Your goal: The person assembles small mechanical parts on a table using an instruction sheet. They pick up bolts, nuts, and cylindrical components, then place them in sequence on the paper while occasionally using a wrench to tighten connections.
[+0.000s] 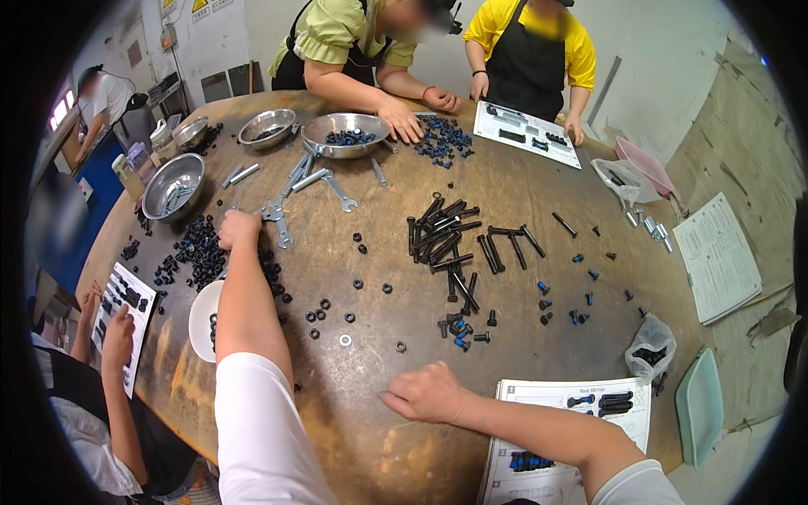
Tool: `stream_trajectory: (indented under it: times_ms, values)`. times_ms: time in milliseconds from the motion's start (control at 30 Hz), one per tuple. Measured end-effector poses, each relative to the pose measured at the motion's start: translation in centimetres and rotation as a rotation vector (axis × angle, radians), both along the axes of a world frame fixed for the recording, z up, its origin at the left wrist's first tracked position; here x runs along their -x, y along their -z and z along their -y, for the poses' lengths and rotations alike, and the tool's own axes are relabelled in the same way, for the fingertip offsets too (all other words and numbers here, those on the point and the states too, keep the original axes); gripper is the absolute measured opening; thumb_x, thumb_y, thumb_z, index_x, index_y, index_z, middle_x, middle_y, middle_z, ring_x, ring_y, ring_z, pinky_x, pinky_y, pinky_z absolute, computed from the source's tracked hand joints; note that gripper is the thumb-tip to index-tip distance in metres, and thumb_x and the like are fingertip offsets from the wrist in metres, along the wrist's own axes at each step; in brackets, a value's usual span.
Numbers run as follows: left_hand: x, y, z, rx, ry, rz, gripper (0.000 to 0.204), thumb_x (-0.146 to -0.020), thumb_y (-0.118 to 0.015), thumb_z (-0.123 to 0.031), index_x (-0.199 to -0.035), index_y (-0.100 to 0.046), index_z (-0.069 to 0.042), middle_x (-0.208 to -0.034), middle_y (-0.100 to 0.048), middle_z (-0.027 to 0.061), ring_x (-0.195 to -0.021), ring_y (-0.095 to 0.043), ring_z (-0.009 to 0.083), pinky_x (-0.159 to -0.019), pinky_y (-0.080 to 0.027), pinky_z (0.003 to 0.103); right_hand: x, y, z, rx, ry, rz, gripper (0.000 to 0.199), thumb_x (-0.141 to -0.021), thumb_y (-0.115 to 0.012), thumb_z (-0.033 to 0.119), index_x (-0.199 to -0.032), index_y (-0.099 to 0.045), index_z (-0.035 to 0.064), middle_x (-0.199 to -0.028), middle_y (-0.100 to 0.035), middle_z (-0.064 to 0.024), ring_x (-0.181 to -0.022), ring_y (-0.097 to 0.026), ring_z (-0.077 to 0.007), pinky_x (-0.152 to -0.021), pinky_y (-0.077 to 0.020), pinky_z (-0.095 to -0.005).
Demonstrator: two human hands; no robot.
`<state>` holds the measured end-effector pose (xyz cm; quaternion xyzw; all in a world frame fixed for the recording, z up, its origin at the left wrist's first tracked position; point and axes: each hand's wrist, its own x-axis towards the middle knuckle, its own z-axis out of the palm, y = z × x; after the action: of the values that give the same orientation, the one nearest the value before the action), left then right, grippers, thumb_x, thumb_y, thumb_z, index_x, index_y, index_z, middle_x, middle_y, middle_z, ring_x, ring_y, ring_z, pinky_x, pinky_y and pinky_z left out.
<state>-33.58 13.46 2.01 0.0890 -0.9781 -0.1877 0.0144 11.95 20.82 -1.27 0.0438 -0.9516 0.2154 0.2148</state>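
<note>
Many black nuts (pixel 199 254) beside left hand (pixel 240 229), grip hidden | right hand (pixel 426 393) curled, contents unclear, near loose nut (pixel 401 346)

Across from you, a person in a light-green top (pixel 337 32) leans forward beside a person in a yellow top and black apron (pixel 526 71), and yellow warning signs (pixel 199 7) hang on the pale wall (pixel 217 46). Far to your left, a cluster of bottles (pixel 160 141) stands near a blue panel (pixel 99 181). On your right you have a pink tray (pixel 646 160), some printed sheets (pixel 718 257) and, nearer you, a pale green tray (pixel 699 408).
</note>
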Motion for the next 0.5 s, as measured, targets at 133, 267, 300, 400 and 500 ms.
stream_trajectory:
  times_ms: [133, 267, 300, 400, 500]
  values:
    - [2.0, 0.4, 0.1, -0.185, -0.07, 0.138, 0.061, -0.077, -0.075, -0.027, -0.132, -0.057, -0.011, -0.13, -0.064, 0.0107, -0.121, -0.061, 0.0292, -0.1, -0.046, 0.044, 0.1, 0.6, 0.0, 0.002, 0.012, -0.056, 0.031, -0.085, -0.069, 0.031, -0.063, -0.056, 0.0135, -0.058, -0.057, -0.0033, -0.047, -0.06, -0.025, -0.04, -0.0458, -0.037]
    - [4.3, 2.3, 0.8, -0.226, -0.036, 0.168, 0.058, -0.075, -0.075, -0.022, -0.128, -0.061, -0.004, -0.127, -0.066, 0.0157, -0.119, -0.063, 0.032, -0.099, -0.049, 0.044, 0.0, 0.4, -0.2, -0.002, 0.021, -0.055, 0.03, -0.085, -0.069, 0.031, -0.064, -0.058, 0.014, -0.058, -0.058, -0.0033, -0.048, -0.061, -0.0247, -0.04, -0.046, -0.037]
    - [5.8, 2.8, 1.8, -0.208, -0.008, 0.214, 0.057, -0.075, -0.075, -0.021, -0.127, -0.061, -0.002, -0.126, -0.066, 0.0157, -0.117, -0.064, 0.0318, -0.097, -0.05, 0.043, 0.0, 0.4, 0.0, -0.006, 0.018, -0.036, 0.03, -0.087, -0.067, 0.032, -0.065, -0.058, 0.014, -0.059, -0.059, -0.0033, -0.049, -0.061, -0.0252, -0.042, -0.0473, -0.0382]
    - [8.6, 3.9, 3.5, -0.191, -0.002, 0.235, 0.055, -0.074, -0.074, -0.019, -0.125, -0.062, 0.0, -0.122, -0.068, 0.0168, -0.113, -0.066, 0.0312, -0.092, -0.053, 0.039, 0.2, 0.4, 0.3, -0.002, -0.002, 0.004, 0.032, -0.09, -0.064, 0.035, -0.067, -0.059, 0.0139, -0.061, -0.062, -0.0034, -0.052, -0.063, -0.0262, -0.045, -0.0499, -0.0408]
    - [5.4, 4.4, 1.5, -0.37, -0.136, 0.115, 0.058, -0.077, -0.072, -0.023, -0.129, -0.056, -0.001, -0.124, -0.066, 0.0193, -0.114, -0.065, 0.0328, -0.094, -0.052, 0.039, 0.0, 0.5, -0.4, -0.007, 0.021, 0.017, 0.032, -0.09, -0.064, 0.035, -0.066, -0.059, 0.0137, -0.062, -0.063, -0.0039, -0.053, -0.064, -0.0268, -0.045, -0.05, -0.0414]
